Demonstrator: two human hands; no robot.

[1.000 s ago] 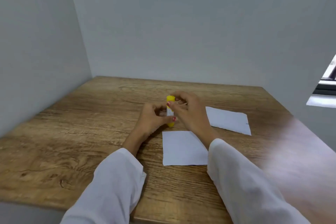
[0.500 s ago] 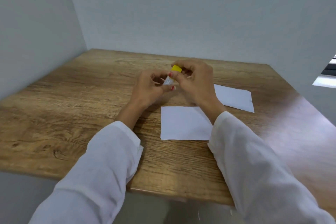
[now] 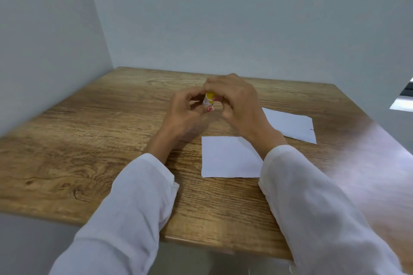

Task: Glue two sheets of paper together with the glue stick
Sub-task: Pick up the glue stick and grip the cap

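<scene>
I have the glue stick [image 3: 208, 98] raised above the bench [image 3: 93, 136], caught between both hands: my left hand [image 3: 184, 116] pinches its lower body between thumb and fingers, and my right hand [image 3: 237, 105] closes over its upper end, so most of it is hidden. Its long axis runs tilted, lower end toward my left, upper end up and to the right under my right fingers. I judge I am working the cap off; I cannot tell whether it has come free yet. There is one glue stick and two sheets of paper. The near sheet [image 3: 228, 156] lies flat just below my right wrist, closer to my right hand; the far sheet [image 3: 290, 125] lies off to the right, apart from the first, partly behind my right forearm. Neither shows any glue yet
</scene>
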